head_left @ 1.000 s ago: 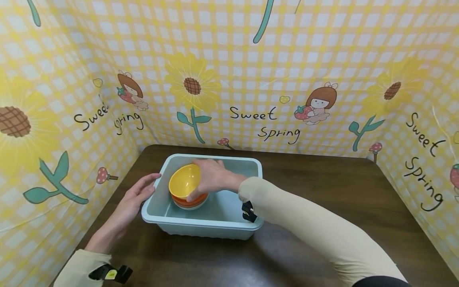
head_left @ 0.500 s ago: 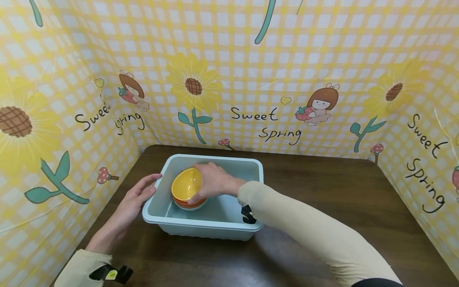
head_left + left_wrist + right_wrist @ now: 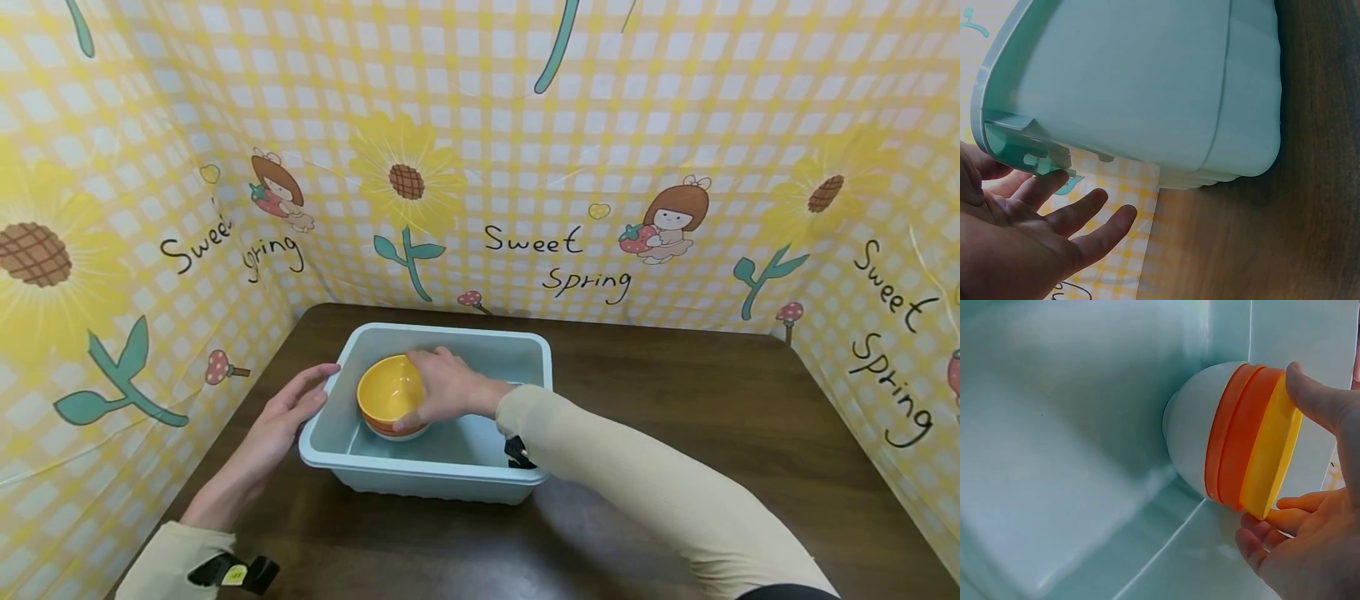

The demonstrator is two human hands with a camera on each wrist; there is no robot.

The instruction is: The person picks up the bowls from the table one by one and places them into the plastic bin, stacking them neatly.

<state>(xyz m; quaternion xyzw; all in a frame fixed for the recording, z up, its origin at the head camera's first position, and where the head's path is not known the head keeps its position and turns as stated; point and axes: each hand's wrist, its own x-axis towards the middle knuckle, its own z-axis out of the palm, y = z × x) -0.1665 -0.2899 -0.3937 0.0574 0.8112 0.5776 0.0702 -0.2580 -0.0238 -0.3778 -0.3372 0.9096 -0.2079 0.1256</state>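
Note:
A pale blue plastic basin (image 3: 423, 469) stands on the table. Inside it, toward the left, is a stack of bowls topped by a yellow bowl (image 3: 384, 390). In the right wrist view, orange bands (image 3: 1241, 434) show beneath the yellow rim, and a white bowl (image 3: 1192, 428) forms the base. My right hand (image 3: 450, 386) grips the yellow bowl at its right side, thumb and fingers on opposite parts of the rim. My left hand (image 3: 279, 421) touches the basin's left rim; in the left wrist view its fingers (image 3: 1094, 240) spread loosely beneath the rim. How many bowls are nested cannot be told.
The dark wooden table (image 3: 660, 400) extends to the right of the basin and in front of it. A yellow checked cloth (image 3: 517, 167) with sunflowers encloses the back and both sides. The basin's walls surround the bowls closely on the left.
My right hand has lowered the yellow bowl, which was tilted, so that it sits more level and deeper on the stack. The left hand has stayed at the rim.

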